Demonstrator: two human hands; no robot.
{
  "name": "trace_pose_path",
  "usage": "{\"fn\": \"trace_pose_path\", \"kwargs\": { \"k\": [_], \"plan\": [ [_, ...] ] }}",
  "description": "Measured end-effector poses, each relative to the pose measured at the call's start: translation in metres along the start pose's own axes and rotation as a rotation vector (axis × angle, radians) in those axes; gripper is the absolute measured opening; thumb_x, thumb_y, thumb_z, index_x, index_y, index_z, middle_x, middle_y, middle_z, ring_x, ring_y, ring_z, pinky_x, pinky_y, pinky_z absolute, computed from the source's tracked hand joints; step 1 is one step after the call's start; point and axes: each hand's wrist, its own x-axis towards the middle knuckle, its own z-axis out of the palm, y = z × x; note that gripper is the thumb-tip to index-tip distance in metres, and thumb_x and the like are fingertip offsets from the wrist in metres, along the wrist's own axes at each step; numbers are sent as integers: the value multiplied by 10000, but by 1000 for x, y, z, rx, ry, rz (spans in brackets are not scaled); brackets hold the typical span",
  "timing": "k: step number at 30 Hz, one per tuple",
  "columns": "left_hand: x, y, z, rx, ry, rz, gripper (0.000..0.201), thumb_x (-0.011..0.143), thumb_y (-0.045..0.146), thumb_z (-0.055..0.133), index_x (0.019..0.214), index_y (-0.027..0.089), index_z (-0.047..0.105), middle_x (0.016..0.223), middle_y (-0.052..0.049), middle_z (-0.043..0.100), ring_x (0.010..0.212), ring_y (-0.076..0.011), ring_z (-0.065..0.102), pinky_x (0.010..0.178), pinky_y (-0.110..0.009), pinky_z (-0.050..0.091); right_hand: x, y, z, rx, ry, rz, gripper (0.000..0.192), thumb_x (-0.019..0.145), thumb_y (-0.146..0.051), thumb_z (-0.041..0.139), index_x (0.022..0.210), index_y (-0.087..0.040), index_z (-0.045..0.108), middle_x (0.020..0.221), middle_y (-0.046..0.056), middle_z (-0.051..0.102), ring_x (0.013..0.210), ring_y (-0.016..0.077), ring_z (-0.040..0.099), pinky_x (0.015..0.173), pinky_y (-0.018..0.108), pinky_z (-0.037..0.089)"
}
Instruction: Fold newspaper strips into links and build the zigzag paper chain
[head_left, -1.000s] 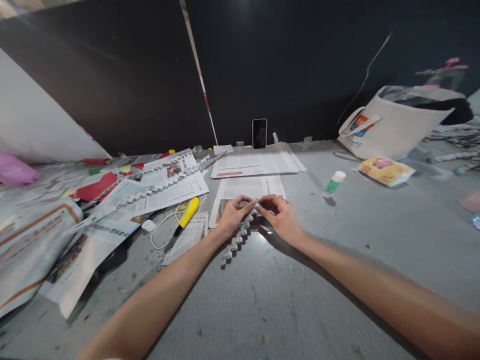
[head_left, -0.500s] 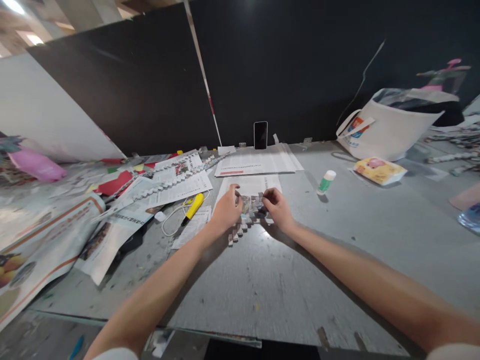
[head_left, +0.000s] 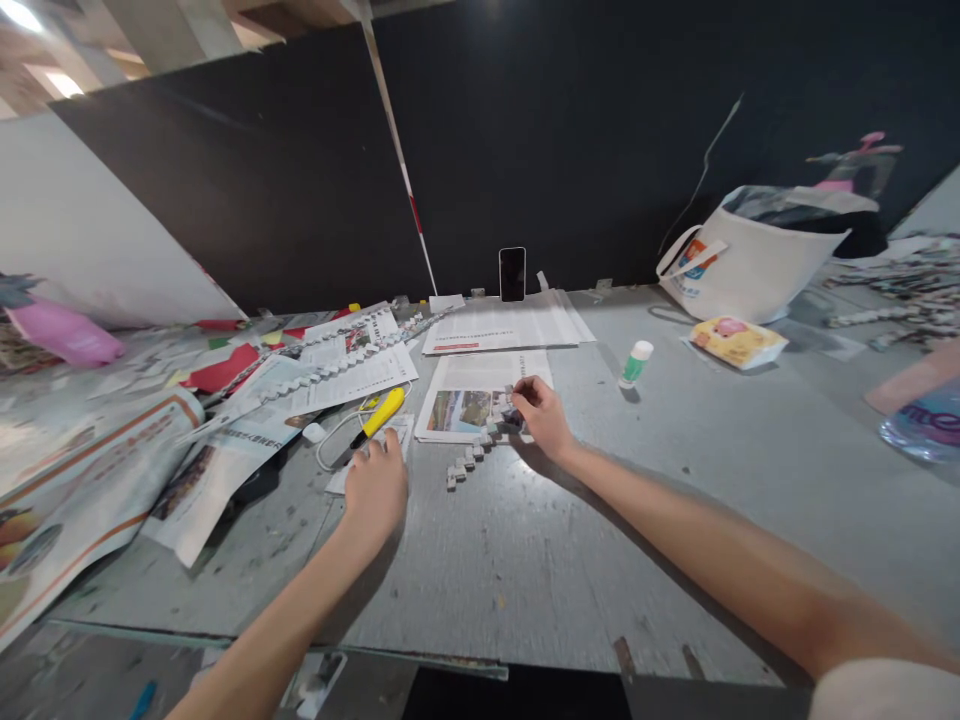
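The right hand (head_left: 541, 415) has its fingertips (head_left: 517, 397) drawn together, pinching the upper end of a folded paper chain (head_left: 480, 450). That end sits on the lower right corner of a newspaper sheet (head_left: 480, 390) lying flat on the grey table (head_left: 600, 560). From the pinch the paper chain runs down and to the left off the newspaper sheet, its small square links lying on the bare table surface and ending just below the sheet's near edge.

The left hand (head_left: 377, 487) is apart from the paper chain, to the left of the newspaper sheet. It lies palm down with the fingers pointing away and loosely together, their tips on a small paper strip (head_left: 352, 470); it grips nothing that can be seen. Just beyond those fingers lies a yellow cutter (head_left: 379, 412), with a white cable (head_left: 334, 445) looping beside it.

Behind the newspaper sheet is a second, wider spread of paper (head_left: 502, 325), and behind that a phone (head_left: 512, 273) stands upright against the dark wall. To the right of the newspaper sheet stands a glue stick (head_left: 636, 362) with a green body and white cap. Farther right are a yellow packet (head_left: 736, 340) and a white bag (head_left: 750, 265). To the left of the newspaper sheet lie more newspapers (head_left: 225, 440), with a long paper chain (head_left: 337, 365) across them and red scraps (head_left: 221, 368) beyond.
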Motion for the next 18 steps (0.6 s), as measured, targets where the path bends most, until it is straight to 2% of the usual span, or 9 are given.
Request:
{"fn": "trace_pose_path", "kwargs": {
  "k": [3,9,14,18],
  "plan": [
    [-2,-5,2,-26,-8,0,535,1025,201,349,1529,48,440,1241,-276,673,1117,-402,661,843,-446,555,0,2,0,-13,8,-2,226,807,-442,668,865,-240,586,795,-6,599,709,175,545,674,317,451],
    [-3,-23,2,-128,-31,53,487,1071,302,345,1466,56,485,1222,-252,694,1173,-411,626,883,-436,520,0,5,-1,-60,-1,-28,256,848,-498,643,878,-249,590,820,-2,619,733,183,564,699,320,461],
    [-5,-30,4,-167,-39,90,420,1043,221,368,1412,99,527,1213,-235,712,1162,-388,624,905,-431,489,0,2,0,-53,-13,-9,282,832,-517,656,861,-245,583,820,3,621,724,183,564,685,319,467],
    [-5,-31,3,-179,-35,74,458,995,144,383,1430,96,518,1182,-225,724,1141,-376,642,880,-407,484,1,2,1,-27,2,-9,281,828,-515,661,854,-245,589,817,-2,620,723,180,566,676,319,470]
  ]
}}
